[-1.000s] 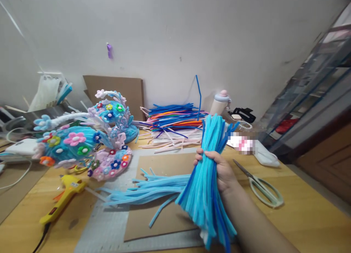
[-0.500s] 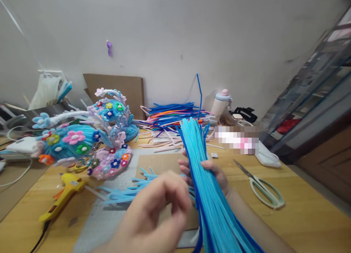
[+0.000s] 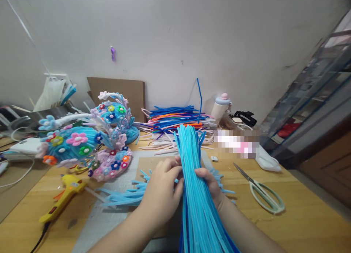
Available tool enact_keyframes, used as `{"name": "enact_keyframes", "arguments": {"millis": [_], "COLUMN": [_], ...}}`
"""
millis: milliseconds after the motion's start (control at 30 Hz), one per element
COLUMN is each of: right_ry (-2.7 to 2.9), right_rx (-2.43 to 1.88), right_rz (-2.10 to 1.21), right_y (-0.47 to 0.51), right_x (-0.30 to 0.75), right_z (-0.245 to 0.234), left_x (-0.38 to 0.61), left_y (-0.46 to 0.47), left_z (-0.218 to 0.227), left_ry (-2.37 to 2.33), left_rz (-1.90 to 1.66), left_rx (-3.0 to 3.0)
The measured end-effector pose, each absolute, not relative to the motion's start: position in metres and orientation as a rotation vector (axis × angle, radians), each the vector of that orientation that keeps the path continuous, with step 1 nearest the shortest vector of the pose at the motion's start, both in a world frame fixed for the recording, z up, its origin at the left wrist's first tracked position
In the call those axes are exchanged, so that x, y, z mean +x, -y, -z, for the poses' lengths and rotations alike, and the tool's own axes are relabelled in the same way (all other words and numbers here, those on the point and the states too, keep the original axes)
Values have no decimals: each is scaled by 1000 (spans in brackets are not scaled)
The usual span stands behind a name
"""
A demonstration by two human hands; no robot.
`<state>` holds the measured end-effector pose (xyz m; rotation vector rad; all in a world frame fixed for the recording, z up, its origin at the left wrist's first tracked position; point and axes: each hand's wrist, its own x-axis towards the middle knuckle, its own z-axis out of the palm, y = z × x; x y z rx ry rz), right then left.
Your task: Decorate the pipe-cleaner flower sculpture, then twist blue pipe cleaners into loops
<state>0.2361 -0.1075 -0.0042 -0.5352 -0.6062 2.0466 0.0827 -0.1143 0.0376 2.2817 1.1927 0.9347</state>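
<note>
My right hand (image 3: 211, 187) is wrapped round a thick bundle of light blue pipe cleaners (image 3: 192, 165) with a few dark blue ones in it. The bundle points away from me over the table. My left hand (image 3: 161, 190) is on the bundle's left side, its fingertips pinching at the strands near the middle. Under both hands, loose light blue pipe cleaners (image 3: 123, 196) lie spread on a cardboard sheet (image 3: 149, 163).
Scissors (image 3: 261, 192) lie to the right. A yellow glue gun (image 3: 64, 194) lies at the left, beside flower-covered pipe-cleaner figures (image 3: 82, 143). A pile of mixed-colour pipe cleaners (image 3: 172, 121), a small bottle (image 3: 221, 106) and a cardboard panel (image 3: 120, 93) stand by the wall.
The bundle swung from tilted right to pointing straight ahead. My left hand came into view and moved up onto the bundle's left side.
</note>
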Motion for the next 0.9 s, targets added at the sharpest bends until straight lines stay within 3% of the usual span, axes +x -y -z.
{"name": "enact_keyframes", "arguments": {"millis": [133,333,633,900], "right_ry": [542,543,372,610], "right_rx": [-677,-744,-766,-975], "right_rz": [-2117,-1964,-2163,-1763], "right_y": [106,109,105,111], "right_x": [237,219,219,216], "right_z": [2,-17,-19,-7], "left_x": [81,85,78,80], "left_y": [108,104,98,97], "left_z": [-33,-33,-25,-17], "left_ry": [-1165,-1025,-838,-961], "left_rz": [-994,-994,-989,-1100], "left_rx": [2012,1583,1183,1195]}}
